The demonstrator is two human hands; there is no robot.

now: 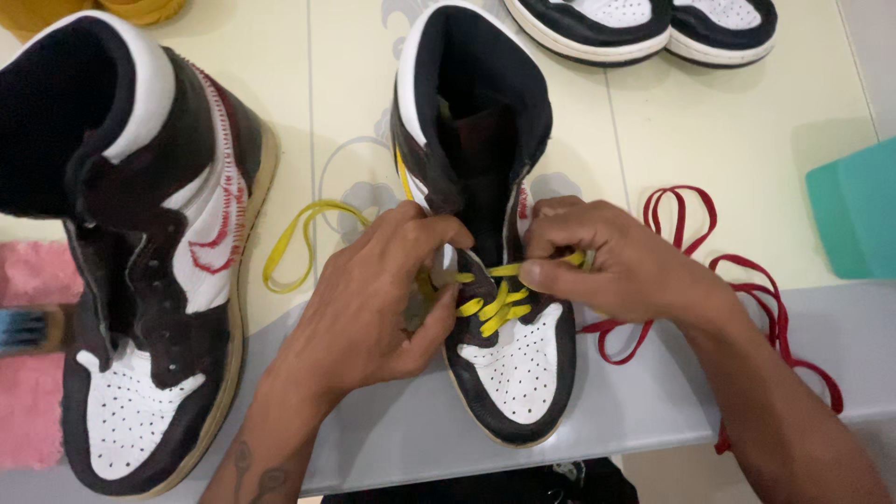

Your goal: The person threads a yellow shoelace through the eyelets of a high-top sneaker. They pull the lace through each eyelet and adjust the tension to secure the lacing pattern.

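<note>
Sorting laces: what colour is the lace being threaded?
Yellow flat shoelace, clearest in the head view.

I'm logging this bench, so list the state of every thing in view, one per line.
Middle shoe: upright, partly laced in yellow.
Yellow lace: threaded through lower eyelets, one end loose on the table.
Left hand: gripping the shoe's side.
Right hand: pinching the yellow lace.
Left shoe: unlaced.
Red lace: loose on the table.

Second high-top shoe (149, 271), unlaced, upright at far left. Red shoelace (747, 289), loose, coiled at right. Pair of black-and-white shoes (644, 23) at the top edge. Teal box (854, 210) at the right edge. Pink cloth (33, 373) beside a brush (28, 327), far left.
</note>
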